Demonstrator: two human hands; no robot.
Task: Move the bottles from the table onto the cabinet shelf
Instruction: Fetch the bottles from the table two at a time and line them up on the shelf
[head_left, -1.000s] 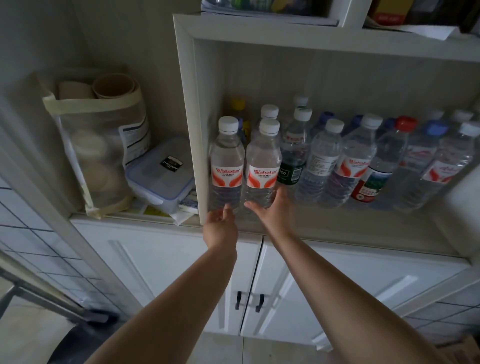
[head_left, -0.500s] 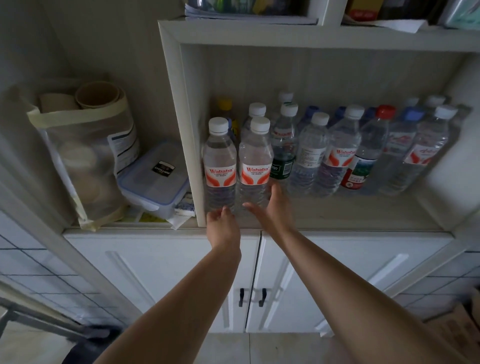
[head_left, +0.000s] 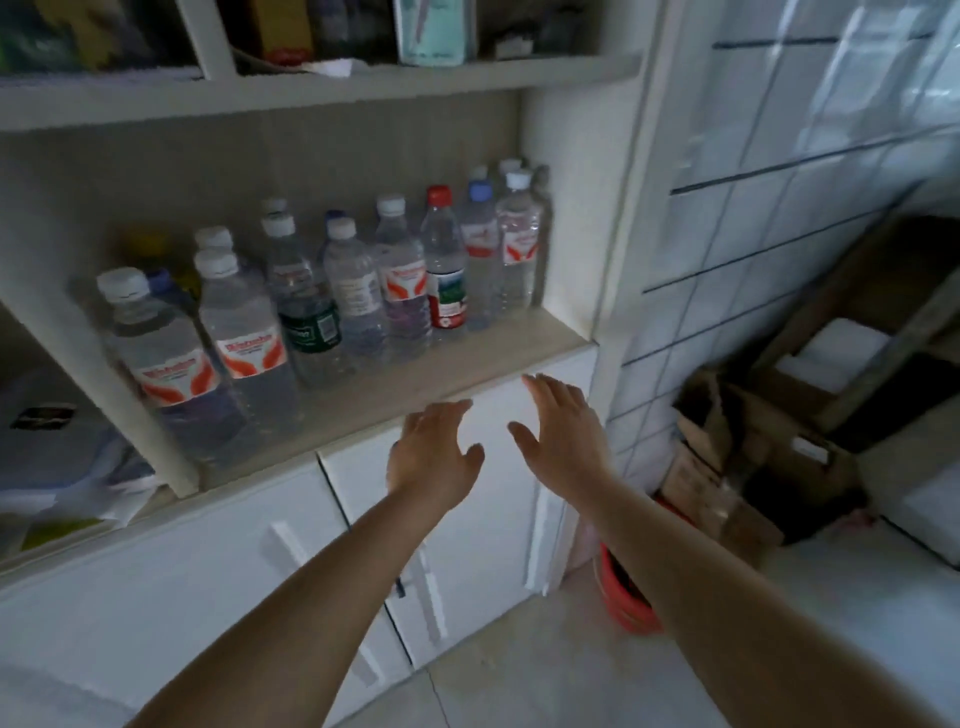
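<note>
Both hands are hanging in front of the white cabinet doors (head_left: 457, 519), just below the front edge of the shelf (head_left: 467, 376), and neither is touching a bottle. The left hand (head_left: 434, 452) is showing its back, fingers loosely spread and holding nothing. The right hand (head_left: 563, 431) is standing beside it, a gap between them, fingers straight and slightly fanned, also holding nothing.

The bottles (head_left: 363, 291) are standing upright on the shelf in a crowded row running from the left upright to the right wall, some behind others. The picture is blurring with motion, so little writing is reading clearly. The two nearest the left end, the left bottle (head_left: 156, 343) and the second bottle (head_left: 244, 332), are wearing white caps and white labels with red-orange wings and a red brand word that is too smeared to spell out. Next to them a green-label bottle (head_left: 309, 317) is showing a dark green band with a barcode. Further right a red-cap bottle (head_left: 444, 270) is carrying a red, white and green label, its text unreadable. Two more bottles at the far right are showing the same red-winged label.

Right of the cabinet, white wall tiles (head_left: 753, 208) are running down to cardboard boxes (head_left: 737, 467) and a red basin (head_left: 626, 597) on the floor.
</note>
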